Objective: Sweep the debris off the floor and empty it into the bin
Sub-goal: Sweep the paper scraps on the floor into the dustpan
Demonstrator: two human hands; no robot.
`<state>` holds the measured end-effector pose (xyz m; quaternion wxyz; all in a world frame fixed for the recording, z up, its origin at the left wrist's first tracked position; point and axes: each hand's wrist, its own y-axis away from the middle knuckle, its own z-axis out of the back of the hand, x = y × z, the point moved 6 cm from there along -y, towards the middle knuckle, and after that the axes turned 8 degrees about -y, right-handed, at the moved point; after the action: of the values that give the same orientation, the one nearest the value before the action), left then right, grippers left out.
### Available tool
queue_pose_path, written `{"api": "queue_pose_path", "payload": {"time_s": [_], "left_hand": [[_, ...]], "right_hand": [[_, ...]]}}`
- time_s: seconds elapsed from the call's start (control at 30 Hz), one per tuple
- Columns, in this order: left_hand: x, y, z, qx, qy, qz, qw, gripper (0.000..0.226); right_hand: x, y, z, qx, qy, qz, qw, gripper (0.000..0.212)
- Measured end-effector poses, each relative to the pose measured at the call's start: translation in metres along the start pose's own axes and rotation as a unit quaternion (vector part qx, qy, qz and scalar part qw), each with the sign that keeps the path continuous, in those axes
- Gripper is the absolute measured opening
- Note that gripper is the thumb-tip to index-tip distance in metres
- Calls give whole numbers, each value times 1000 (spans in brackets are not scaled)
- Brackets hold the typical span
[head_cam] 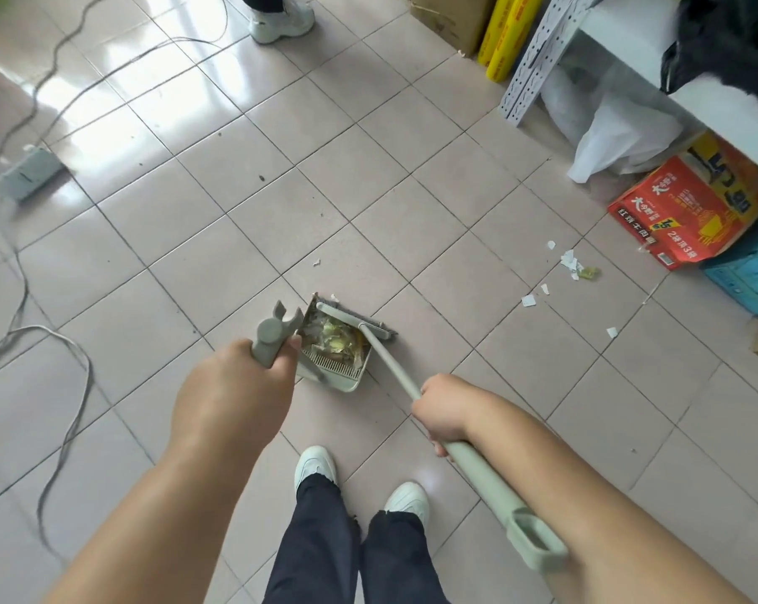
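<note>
A person's left hand [242, 385] is gripping the dustpan [333, 346] handle while the right hand [444, 414] is clasping the broom [355, 320], brushing debris in; paper scraps [571, 263] near the floor's right edge are likely awaiting the next sweep.

Both bare arms reach forward and down, left hand [238, 385] and right hand [444, 411] each clenched.

Grey-green plastic dustpan [331, 342] on pale tiled floor [185, 237], ahead of the person's two white shoes [314, 466]. Swept scraps [336, 335] inside pan. Green flat broom head [355, 320] at pan's right edge. Torn white paper bits [571, 259] right of pan, near red printed carton [691, 211].
</note>
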<state>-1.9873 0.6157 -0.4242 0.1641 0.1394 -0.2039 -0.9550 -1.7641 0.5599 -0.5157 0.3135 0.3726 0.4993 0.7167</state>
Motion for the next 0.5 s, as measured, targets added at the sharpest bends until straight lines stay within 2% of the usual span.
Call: {"api": "queue_pose_path", "payload": {"time_s": [0.17,0.37,0.43,0.5], "left_hand": [[32,-17,18,-11,4,31,999,49],[68,-52,34,1,8,55,998,47],[74,-60,38,4,20,56,998,46],[76,-63,42,3,25,56,998,46]], "right_hand": [[34,-7,-17,-3,9,18,1000,29],[86,4,-10,-42,-13,48,998,32],[107,-9,-9,-60,-7,54,997,28],[131,-26,-10,-87,-4,65,994,15]]}}
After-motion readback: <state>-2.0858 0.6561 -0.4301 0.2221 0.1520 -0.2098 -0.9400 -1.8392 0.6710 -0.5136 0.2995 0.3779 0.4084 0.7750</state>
